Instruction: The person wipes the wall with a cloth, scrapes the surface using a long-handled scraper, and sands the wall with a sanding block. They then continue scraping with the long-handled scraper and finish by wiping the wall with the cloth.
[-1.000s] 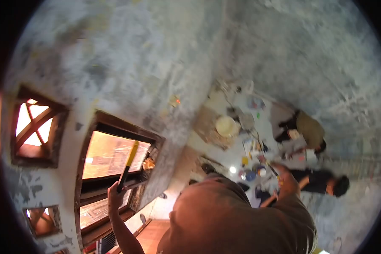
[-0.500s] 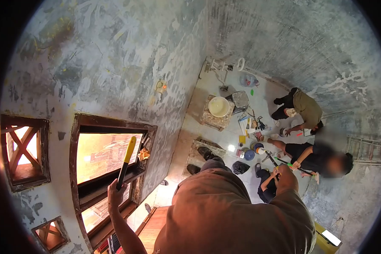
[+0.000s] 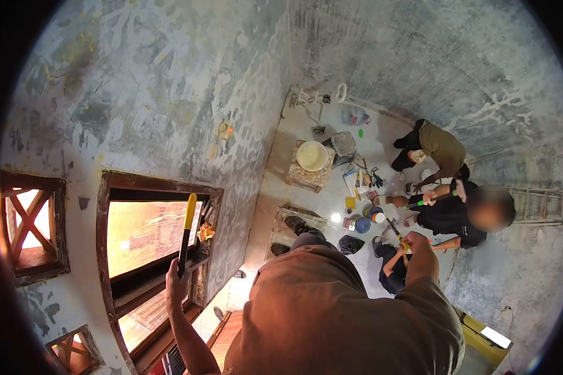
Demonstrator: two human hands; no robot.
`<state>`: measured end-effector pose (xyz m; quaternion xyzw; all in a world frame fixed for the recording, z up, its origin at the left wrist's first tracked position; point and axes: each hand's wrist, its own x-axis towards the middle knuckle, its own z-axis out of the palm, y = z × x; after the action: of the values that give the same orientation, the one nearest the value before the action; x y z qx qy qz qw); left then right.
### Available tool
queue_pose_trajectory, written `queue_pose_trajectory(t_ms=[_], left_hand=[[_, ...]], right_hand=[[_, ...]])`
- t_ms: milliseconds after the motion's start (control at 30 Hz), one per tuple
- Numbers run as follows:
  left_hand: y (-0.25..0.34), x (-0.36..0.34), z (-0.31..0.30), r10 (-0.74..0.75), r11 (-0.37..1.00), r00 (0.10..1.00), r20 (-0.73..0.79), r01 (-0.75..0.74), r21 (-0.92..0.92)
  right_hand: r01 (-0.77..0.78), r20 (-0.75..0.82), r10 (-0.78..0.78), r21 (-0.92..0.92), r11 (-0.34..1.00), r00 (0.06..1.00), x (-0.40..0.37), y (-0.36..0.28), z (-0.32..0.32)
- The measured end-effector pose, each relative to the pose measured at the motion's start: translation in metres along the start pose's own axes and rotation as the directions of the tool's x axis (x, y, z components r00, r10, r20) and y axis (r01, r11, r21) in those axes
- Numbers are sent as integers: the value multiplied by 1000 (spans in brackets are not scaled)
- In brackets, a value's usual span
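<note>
My left hand (image 3: 176,282) is closed around the black lower part of a long tool (image 3: 187,230) with a yellow end. The tool stands upright in front of the window (image 3: 153,234), and I cannot make out its working end. My right hand (image 3: 419,244) is out to the other side, closed on a slim black-and-yellow tool (image 3: 395,231) that points toward the floor items. What kind of tool this is does not show clearly.
Below are a whitish basin (image 3: 311,156) on a stained stand, paint cans (image 3: 362,225), a black bag (image 3: 351,244) and scattered hand tools (image 3: 360,181). Several people work at the right, one in black (image 3: 444,212) with a green-handled tool. A ladder (image 3: 532,206) leans at the far wall.
The view has shifted slightly, so the room's contents sit farther left. Both my hands keep their tools. The co-worker in black has raised the green-handled tool.
</note>
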<state>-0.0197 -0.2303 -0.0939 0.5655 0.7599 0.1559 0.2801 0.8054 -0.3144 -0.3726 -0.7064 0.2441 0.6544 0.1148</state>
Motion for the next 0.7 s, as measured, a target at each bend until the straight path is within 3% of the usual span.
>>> queue_pose_trajectory(t_ms=[67,133,167,200,233,267,333,367,400,433,467,533,567,633,667,700], left_hand=[[4,2,7,-1,999,999,55,3,-36],[9,8,24,47,988,994,94,-33,-151],[17,12,37,-97,982,983,156,120,-145],[4,23,63,11,976,984,176,27,-215],[28,30,81,97,983,984,151,-71,-171],[54,39,95,85,991,956,282,-53,-119],[104,51,134,200,979,914,353,-171,-112],[117,53,160,310,941,905,291,-248,-232],[136,54,176,282,959,884,372,-245,-145],[140,55,199,433,900,841,325,-382,-211],[157,54,207,398,916,802,446,-371,-152],[141,53,248,488,872,749,447,-441,-213],[141,52,254,516,856,741,430,-453,-249],[133,58,246,471,878,732,493,-442,-183],[136,63,239,420,895,722,550,-431,-117],[139,66,234,424,892,721,548,-438,-114]], right_hand=[[-36,-16,37,79,996,999,-19,-1,4],[90,-72,-90,-13,996,993,-71,2,39],[161,98,-149,-127,979,984,-91,-3,60],[246,267,-182,-228,942,946,-102,-7,78],[337,319,-238,-307,890,918,-78,-11,95],[424,372,-285,-377,823,883,-57,-13,112],[491,521,-265,-363,792,811,-76,-1,183],[538,472,-352,-348,768,808,-97,15,226],[611,484,-416,-371,700,770,-104,27,260],[636,480,-457,-325,700,749,-153,44,297],[661,498,-481,-289,692,721,-178,54,326],[642,660,-409,-147,752,630,-204,65,365],[643,660,-411,-144,752,629,-200,67,381],[654,723,-446,-10,757,527,-180,64,409],[657,724,-451,-3,754,521,-168,62,413],[612,671,-463,19,791,578,-156,65,416]])
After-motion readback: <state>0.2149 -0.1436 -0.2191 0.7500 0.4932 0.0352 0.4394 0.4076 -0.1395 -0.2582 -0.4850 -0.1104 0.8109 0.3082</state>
